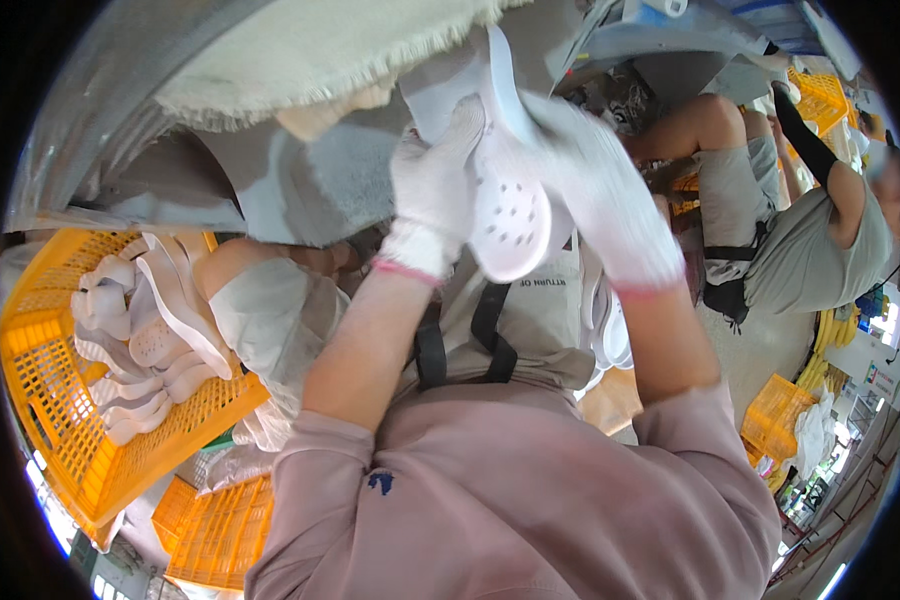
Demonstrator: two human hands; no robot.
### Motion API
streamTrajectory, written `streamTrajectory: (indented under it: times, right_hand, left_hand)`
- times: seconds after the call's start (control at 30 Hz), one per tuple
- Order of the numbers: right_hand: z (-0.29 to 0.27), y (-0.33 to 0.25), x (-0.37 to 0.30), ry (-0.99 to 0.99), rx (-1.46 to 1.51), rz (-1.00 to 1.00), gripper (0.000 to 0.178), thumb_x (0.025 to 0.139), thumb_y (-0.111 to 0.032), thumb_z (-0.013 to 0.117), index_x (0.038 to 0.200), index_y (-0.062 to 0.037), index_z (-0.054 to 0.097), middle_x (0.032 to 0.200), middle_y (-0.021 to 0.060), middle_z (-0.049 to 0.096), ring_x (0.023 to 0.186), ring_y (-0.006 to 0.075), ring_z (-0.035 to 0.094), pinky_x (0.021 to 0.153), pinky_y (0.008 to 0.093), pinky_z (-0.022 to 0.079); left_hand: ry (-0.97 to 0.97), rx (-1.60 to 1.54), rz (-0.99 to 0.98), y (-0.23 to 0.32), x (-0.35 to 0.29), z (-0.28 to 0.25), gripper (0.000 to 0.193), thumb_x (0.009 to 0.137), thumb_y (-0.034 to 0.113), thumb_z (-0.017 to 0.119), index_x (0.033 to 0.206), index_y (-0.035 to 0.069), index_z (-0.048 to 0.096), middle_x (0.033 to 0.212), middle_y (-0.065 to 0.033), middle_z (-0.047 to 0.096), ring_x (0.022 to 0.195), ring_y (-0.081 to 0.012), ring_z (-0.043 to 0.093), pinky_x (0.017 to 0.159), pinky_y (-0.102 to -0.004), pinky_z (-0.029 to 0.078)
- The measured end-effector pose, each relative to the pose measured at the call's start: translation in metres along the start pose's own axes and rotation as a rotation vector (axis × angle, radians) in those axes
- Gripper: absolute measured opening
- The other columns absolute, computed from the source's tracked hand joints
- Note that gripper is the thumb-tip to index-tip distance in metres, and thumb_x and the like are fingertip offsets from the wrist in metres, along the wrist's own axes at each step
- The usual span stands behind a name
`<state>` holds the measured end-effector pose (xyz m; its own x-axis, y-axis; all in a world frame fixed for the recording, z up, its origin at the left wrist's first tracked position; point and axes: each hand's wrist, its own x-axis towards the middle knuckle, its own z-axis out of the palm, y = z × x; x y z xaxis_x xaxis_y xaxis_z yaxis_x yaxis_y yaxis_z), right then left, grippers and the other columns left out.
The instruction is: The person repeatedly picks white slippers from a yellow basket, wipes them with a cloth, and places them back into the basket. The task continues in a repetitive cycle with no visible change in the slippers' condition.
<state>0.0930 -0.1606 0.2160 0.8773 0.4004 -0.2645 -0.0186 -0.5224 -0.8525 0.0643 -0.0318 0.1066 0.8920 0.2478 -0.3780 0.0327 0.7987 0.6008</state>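
In front of my chest I hold a white shoe sole (511, 217) with small diamond-shaped holes at its lower, rounded end. My left hand (435, 175), in a white knitted glove with a pink cuff, is closed on the sole's left side, thumb on its face. On the other side my right hand (600, 185), gloved the same way and smeared by motion, grips the edge; its fingertips are hidden. Another pale piece (438, 98) shows beside the sole's upper part; I cannot tell whether it belongs to the same sole.
An orange crate (45, 420) at left holds several white soles (175, 300). Above my hands is a grey machine surface (345, 180) with a frayed white cloth (320, 50). A seated co-worker (810, 240) is at right. More orange crates (225, 535) stand behind, lower left.
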Motion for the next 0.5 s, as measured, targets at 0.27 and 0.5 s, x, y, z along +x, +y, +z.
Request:
streamTrajectory:
  times: [0.27, 0.5]
  right_hand:
    - [0.023, 0.048, 0.010, 0.726, -0.295, -0.317, 0.094, 0.079, -0.023, 0.076, 0.158, 0.0063, 0.035, 0.145, 0.0340, 0.056, 0.131, 0.0461, 0.061, 0.110, 0.0453, 0.051]
    - [0.014, 0.075, 0.098, 0.520, -0.353, -0.150, 0.062, 0.084, -0.040, 0.068, 0.122, 0.0088, 0.067, 0.106, 0.0350, 0.072, 0.106, 0.0464, 0.072, 0.095, 0.0492, 0.059]
  left_hand:
    - [0.198, 0.036, -0.089, -0.026, 0.080, 0.041, 0.042, 0.100, 0.029, 0.074, 0.124, -0.004, 0.065, 0.116, -0.0106, 0.070, 0.100, -0.0190, 0.069, 0.085, -0.0361, 0.059]
    - [0.317, 1.430, -0.100, 0.053, 0.106, -0.061, 0.061, 0.100, 0.039, 0.075, 0.143, 0.000, 0.058, 0.129, -0.0132, 0.070, 0.111, -0.0222, 0.069, 0.095, -0.0344, 0.056]
